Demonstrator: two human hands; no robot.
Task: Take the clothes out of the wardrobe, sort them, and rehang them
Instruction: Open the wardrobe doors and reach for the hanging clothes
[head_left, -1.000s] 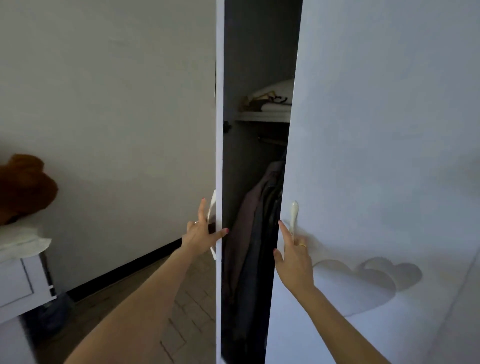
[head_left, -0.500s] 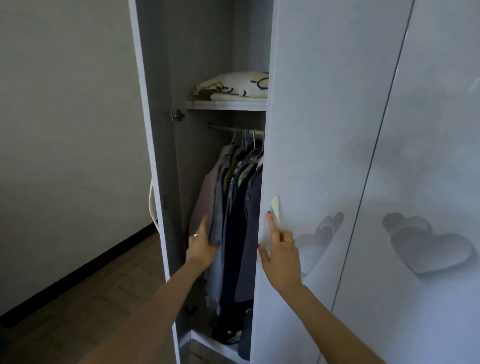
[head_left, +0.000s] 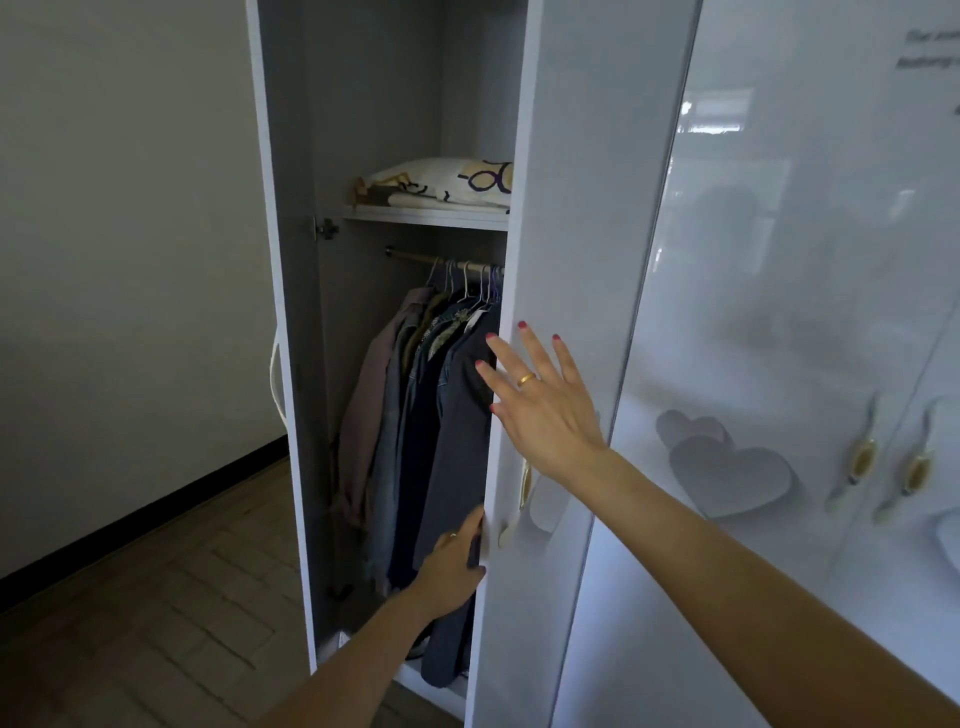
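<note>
The white wardrobe stands partly open. Several garments (head_left: 447, 415), mostly dark blue with a mauve one on the left, hang on hangers from a rail (head_left: 410, 255). The right door (head_left: 571, 208) still covers part of them. My right hand (head_left: 545, 405) lies flat on this door near its edge, fingers spread. My left hand (head_left: 452, 566) is lower down at the same edge, fingers straight against it and beside a dark garment, below the door's handle (head_left: 524, 483).
The left door (head_left: 280, 312) is swung wide open, edge toward me. A folded pillow (head_left: 447, 182) lies on the shelf (head_left: 426, 215) above the rail. More closed doors with handles (head_left: 862, 457) continue to the right. Wooden floor (head_left: 156, 623) and a plain wall lie to the left.
The view has come closer and the gap is wider. My left hand moved from the hanging clothes to the right door's edge. My right hand rose above the handle and spread flat.
</note>
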